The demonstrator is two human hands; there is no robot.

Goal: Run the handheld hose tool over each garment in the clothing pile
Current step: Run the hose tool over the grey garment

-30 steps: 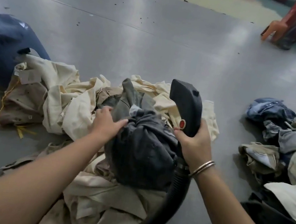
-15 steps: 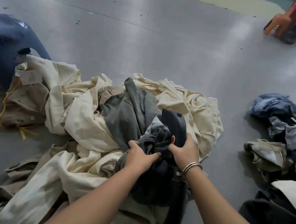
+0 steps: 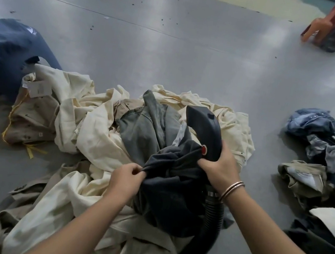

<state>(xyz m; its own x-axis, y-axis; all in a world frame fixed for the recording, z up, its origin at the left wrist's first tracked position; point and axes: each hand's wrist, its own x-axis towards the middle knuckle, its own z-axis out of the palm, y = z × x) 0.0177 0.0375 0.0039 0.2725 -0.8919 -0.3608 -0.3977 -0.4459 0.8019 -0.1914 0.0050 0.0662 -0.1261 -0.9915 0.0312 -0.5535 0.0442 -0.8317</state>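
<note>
On the grey glossy floor [image 3: 172, 58], the cream-and-khaki clothing pile [image 3: 87, 136] bears a white paper tag [image 3: 37, 88], unreadable. The right hand [image 3: 220, 167] grips the black handheld hose tool [image 3: 203, 130]; the left hand [image 3: 126, 177] pinches the dark grey garment [image 3: 170, 190], which hides the nozzle.

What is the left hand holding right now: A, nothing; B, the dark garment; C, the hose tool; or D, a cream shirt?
B: the left hand pinches a fold of the dark garment, while the right hand grips the hose tool.
</note>
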